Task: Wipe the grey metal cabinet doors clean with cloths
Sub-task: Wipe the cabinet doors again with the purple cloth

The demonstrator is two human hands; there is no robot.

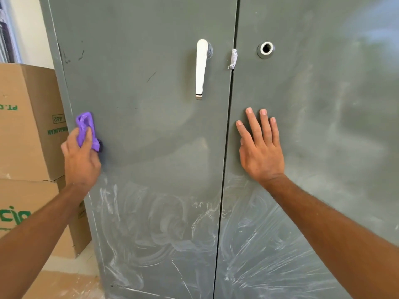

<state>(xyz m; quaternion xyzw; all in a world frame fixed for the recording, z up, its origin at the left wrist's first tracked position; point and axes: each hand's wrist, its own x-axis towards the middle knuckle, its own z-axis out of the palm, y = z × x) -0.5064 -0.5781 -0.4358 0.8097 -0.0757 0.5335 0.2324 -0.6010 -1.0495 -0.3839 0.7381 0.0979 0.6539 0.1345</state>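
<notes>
Gripping a purple cloth [88, 130], left hand [81, 157] wipes near cardboard boxes [28, 130]; right hand [260, 147] flat.

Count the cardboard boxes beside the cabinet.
2, stacked left of the cabinet: upper box, lower box beneath it. Others may lie outside the frame.

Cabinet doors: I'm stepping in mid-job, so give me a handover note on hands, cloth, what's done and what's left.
Left hand holds the purple cloth against the left door, near its left edge.
Right hand lies flat, fingers straight, on the right door beside the centre seam.
Done: upper halves look mostly streak-free.
Left: white smears across both lower halves; dark scuffs top left.
</notes>
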